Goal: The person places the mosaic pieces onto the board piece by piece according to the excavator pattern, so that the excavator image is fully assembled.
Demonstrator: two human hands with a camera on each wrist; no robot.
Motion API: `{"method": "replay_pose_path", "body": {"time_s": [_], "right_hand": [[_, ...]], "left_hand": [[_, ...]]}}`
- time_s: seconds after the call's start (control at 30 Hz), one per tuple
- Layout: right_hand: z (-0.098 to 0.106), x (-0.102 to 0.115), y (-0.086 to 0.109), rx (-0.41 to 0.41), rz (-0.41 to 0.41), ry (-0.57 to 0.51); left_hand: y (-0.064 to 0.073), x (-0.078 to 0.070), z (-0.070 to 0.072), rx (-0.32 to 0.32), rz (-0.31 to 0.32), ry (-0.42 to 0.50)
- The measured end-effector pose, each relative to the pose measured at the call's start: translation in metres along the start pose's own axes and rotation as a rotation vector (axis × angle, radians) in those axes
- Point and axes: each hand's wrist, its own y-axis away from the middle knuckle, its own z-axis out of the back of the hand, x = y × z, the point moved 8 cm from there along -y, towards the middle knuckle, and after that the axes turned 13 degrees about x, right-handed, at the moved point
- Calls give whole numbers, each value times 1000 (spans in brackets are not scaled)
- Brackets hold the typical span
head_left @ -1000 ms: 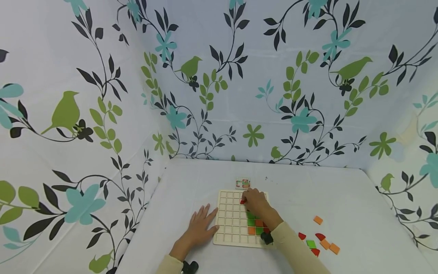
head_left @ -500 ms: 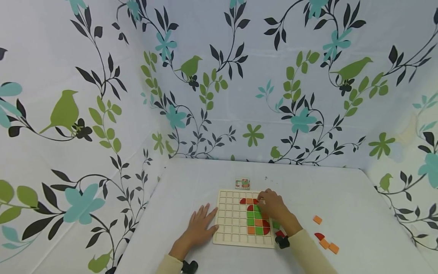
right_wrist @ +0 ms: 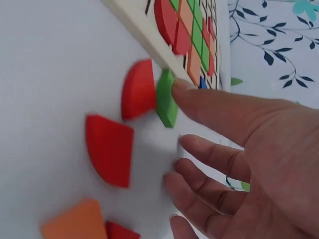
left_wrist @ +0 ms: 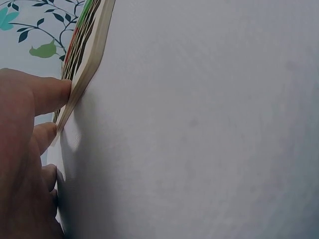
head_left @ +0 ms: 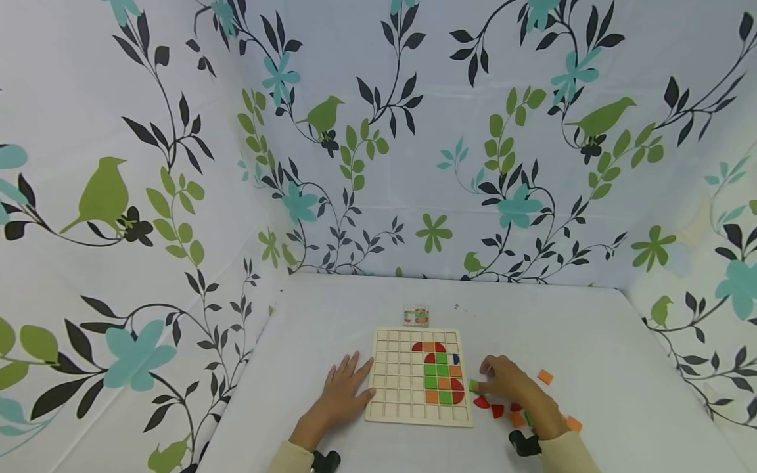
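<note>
A wooden grid board lies flat on the white table. Red, orange and green tiles fill some cells on its right half, with a small blue piece near the right edge. My left hand rests on the table, fingers spread, and its fingertips touch the board's left edge. Just right of the board, my right hand hovers low with loosely bent fingers, nothing pinched between them. Its thumb is at a green square tile; whether it touches is unclear. Two red quarter-round tiles lie beside that square.
A small picture card lies behind the board. More loose tiles are right of the board, including an orange square and another orange square; the right forearm partly covers others. Patterned cloth hangs behind and at the sides.
My right hand has moved from over the board's upper right down and right to the loose tiles, which now lie nearer the board. The left hand stays at the board's edge.
</note>
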Motion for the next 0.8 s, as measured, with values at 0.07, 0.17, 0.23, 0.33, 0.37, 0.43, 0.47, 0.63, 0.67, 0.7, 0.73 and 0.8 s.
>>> {"method": "replay_pose_path", "body": {"time_s": [0.07, 0.17, 0.23, 0.33, 0.37, 0.43, 0.47, 0.63, 0.67, 0.7, 0.73, 0.8], "right_hand": [[-5, 0, 1, -3, 0, -27], [-9, 3, 1, -29, 1, -39], [-9, 6, 1, -63, 9, -35], [-8, 9, 0, -107, 27, -30], [-7, 9, 0, -117, 34, -31], [-8, 6, -2, -130, 36, -48], [-9, 4, -3, -135, 38, -55], [-12, 0, -7, -178, 61, -74], [-11, 0, -8, -188, 70, -71], [-11, 1, -9, -198, 76, -67], [-10, 1, -10, -209, 80, -57], [-7, 1, -13, -226, 82, -45]], "left_hand": [[0, 0, 1, 12, 8, -9], [0, -1, 1, 18, 4, -15], [0, -1, 1, 17, -1, -15], [0, -2, 1, 0, -16, 4], [0, -2, 1, -2, -16, 4], [-1, -1, 0, -11, -20, 7], [-1, 0, -1, -18, -24, 6], [-2, 1, -2, -12, -26, 1], [-1, 0, -1, -12, -29, 7], [-1, 1, -1, -15, -32, 8], [-1, 0, -1, -20, -35, 13], [0, 1, -1, -30, -36, 13]]}}
